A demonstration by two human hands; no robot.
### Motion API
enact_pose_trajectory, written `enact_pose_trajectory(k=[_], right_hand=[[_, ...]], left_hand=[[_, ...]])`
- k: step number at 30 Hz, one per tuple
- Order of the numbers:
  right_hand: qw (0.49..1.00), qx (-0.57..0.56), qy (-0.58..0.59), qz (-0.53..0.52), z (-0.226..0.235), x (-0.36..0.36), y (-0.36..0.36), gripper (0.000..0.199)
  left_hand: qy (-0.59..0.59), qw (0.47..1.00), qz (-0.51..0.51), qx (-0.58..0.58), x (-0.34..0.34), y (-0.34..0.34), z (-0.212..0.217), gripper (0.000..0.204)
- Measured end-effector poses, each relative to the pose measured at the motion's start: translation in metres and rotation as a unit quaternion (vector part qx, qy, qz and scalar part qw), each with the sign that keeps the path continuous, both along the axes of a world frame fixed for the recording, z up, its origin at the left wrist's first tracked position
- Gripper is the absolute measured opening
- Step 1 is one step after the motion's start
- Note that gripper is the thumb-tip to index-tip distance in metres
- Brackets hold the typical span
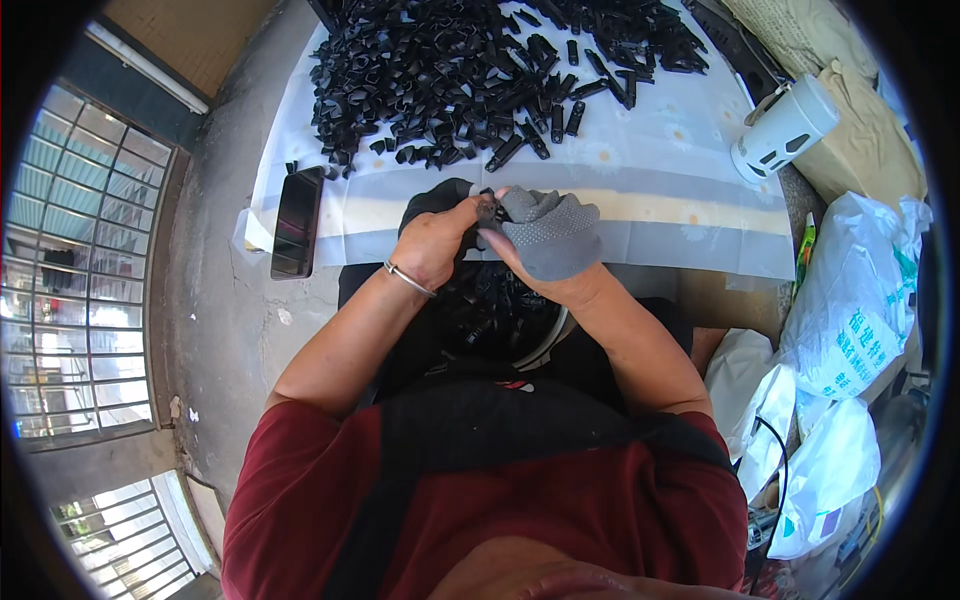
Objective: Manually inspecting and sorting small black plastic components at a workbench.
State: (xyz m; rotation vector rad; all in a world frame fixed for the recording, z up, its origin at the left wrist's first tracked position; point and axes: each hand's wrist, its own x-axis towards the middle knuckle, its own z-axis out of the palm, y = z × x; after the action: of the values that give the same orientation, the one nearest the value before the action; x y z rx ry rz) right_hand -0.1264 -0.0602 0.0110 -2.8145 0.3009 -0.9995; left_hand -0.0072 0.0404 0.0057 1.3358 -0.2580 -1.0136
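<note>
Both hands meet over the table's near edge, around a small black plastic part (pixel 492 208) mostly covered by the fingers. My left hand (pixel 435 235), with a black covering over part of its fingers and a metal bangle at the wrist, pinches it from the left. My right hand (pixel 550 232), in a grey dotted glove with bare thumb, closes on it from the right. Below them, a round container (pixel 552 345) of black parts sits at my lap. Beyond the hands lie a big heap of small curved black pieces (pixel 410 80) and several longer black plastic pieces (pixel 557 122).
A flower-patterned cloth (pixel 690 190) covers the table. A dark phone (pixel 296 225) lies at its left edge, and a white cylindrical cup (pixel 785 130) stands at the right. White plastic bags (pixel 850 300) crowd the right side. A barred window (pixel 90 270) is at the left.
</note>
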Motion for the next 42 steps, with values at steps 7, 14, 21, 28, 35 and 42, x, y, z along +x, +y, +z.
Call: enact_pose_trajectory(k=[7,14,21,28,35,42], right_hand=[[1.000,-0.007,0.013,0.019,-0.011,-0.002,-0.005,0.027],[0.969,0.221,-0.001,0.112,0.003,-0.004,-0.006,0.026],[0.980,0.177,0.067,0.055,0.004,-0.015,-0.012,0.026],[0.991,0.107,0.066,0.048,0.002,-0.016,-0.011,0.027],[0.991,-0.030,0.130,0.017,-0.003,-0.004,0.003,0.016],[0.964,0.221,0.073,0.132,-0.004,-0.001,-0.010,0.027]], left_hand=[[-0.143,0.989,-0.043,-0.013,-0.006,0.011,-0.030,0.034],[-0.293,0.948,-0.108,0.058,-0.003,0.007,0.000,0.040],[-0.308,0.948,-0.074,0.007,0.001,0.007,0.000,0.042],[-0.293,0.954,-0.063,0.022,0.003,0.005,-0.003,0.042],[-0.536,0.835,-0.107,0.061,-0.008,0.006,0.015,0.032],[-0.599,0.762,-0.207,0.133,0.010,0.016,0.028,0.038]])
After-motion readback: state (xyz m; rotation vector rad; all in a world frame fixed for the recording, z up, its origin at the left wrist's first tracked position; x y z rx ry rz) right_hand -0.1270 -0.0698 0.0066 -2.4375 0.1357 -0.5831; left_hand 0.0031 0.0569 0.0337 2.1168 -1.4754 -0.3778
